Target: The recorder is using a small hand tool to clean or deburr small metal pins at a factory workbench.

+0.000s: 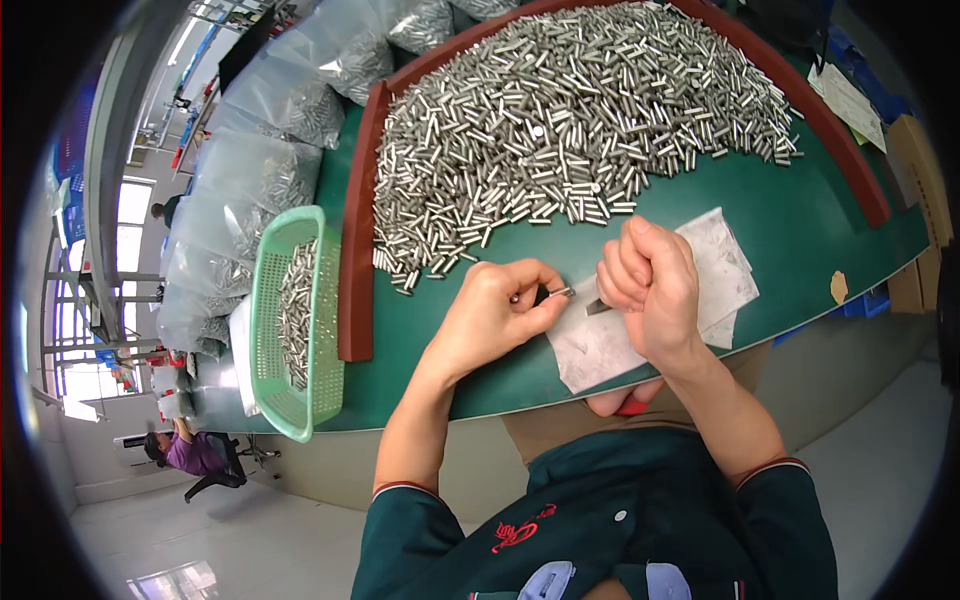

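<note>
A small silver metal pin (pixel 568 292) is pinched between the thumb and forefinger of my left hand (pixel 492 312), and the end of another shows near the curled fingers. My right hand (pixel 655 285) is closed in a fist around a grey, flat-ended piece (pixel 597 308), most of it hidden by the fingers; I cannot tell its kind. The two hands are close together but apart, over white smudged sheets (pixel 600 358) near the table's front edge. Beyond them spreads a large heap of short metal pins (pixel 560 120).
Dark red wooden bars (pixel 358 260) border the heap on the green table (pixel 830 260). On the left stands a light green perforated basket (pixel 325 370) holding pins. Clear plastic bags (pixel 225 210) of pins line the far left. Cardboard boxes (pixel 925 180) sit right. A person (pixel 200 455) works farther off.
</note>
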The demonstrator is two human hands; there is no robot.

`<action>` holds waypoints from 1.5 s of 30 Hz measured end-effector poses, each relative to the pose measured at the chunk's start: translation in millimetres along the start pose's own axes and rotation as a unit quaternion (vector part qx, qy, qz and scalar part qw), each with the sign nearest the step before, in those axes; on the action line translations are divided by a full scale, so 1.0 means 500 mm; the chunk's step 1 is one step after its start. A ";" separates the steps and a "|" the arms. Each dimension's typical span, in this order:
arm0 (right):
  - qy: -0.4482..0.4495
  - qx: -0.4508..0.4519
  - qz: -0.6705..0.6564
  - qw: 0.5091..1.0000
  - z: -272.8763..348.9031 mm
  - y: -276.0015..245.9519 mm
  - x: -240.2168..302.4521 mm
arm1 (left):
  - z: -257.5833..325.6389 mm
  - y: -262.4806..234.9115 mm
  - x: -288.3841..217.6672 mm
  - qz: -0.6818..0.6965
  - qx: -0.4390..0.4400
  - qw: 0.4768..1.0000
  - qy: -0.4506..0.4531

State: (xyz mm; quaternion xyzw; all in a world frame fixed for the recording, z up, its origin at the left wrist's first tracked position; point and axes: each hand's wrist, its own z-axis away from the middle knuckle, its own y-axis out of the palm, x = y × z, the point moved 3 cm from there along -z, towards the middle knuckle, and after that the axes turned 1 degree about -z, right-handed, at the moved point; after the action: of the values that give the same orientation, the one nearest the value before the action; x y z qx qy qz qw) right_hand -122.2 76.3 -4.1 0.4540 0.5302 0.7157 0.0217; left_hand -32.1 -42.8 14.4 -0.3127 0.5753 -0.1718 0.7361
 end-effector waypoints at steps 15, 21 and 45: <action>-0.011 0.040 0.009 0.999 0.000 -0.002 -0.001 | 0.005 0.022 0.002 -0.024 0.049 0.998 -0.021; -0.008 0.039 0.016 0.999 -0.001 0.004 0.000 | 0.005 0.022 0.003 -0.023 0.052 0.998 -0.031; -0.028 0.055 0.156 0.986 0.000 0.037 -0.008 | -0.003 0.019 -0.004 -0.032 0.047 0.998 -0.005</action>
State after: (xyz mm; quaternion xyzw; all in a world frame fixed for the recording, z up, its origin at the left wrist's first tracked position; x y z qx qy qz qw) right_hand -111.6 66.4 7.8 0.5516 0.4906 0.6671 -0.0998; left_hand -35.3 -34.7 9.3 -0.2971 0.5523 -0.2207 0.7470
